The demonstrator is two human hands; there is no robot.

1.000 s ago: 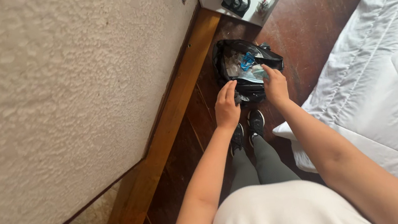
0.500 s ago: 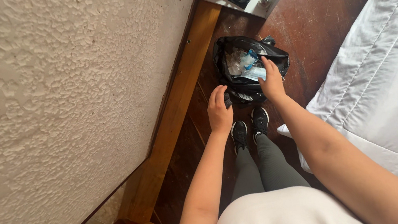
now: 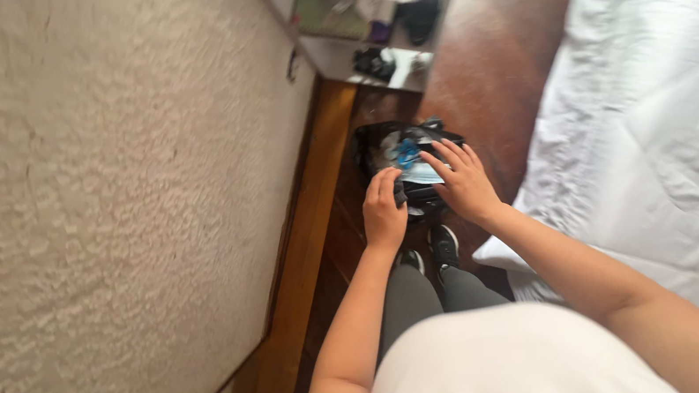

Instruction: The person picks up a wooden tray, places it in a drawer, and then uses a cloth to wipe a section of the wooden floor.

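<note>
Head view, and it's blurred, so I report only what I can make out. I see the black bag sitting on the dark wooden floor, between the rough plastered wall with its wooden skirting board and the white bed. Its mouth is open, and pale wrappers with a blue scrap show inside.

My left hand is at the bag's near edge, fingers curled; its grip seems to be pinching a dark fold of the plastic, though the blur keeps me from being sure it has closed on it. My right hand hovers over the bag's mouth with the fingers spread wide apart, the tips just above or touching the pale contents; this grip is open and holds nothing I can see.

Below the hands are my black shoes, close to the bag, and grey trouser legs. Beyond the bag stands a white shelf unit with dark items on it, too smeared to identify.
</note>
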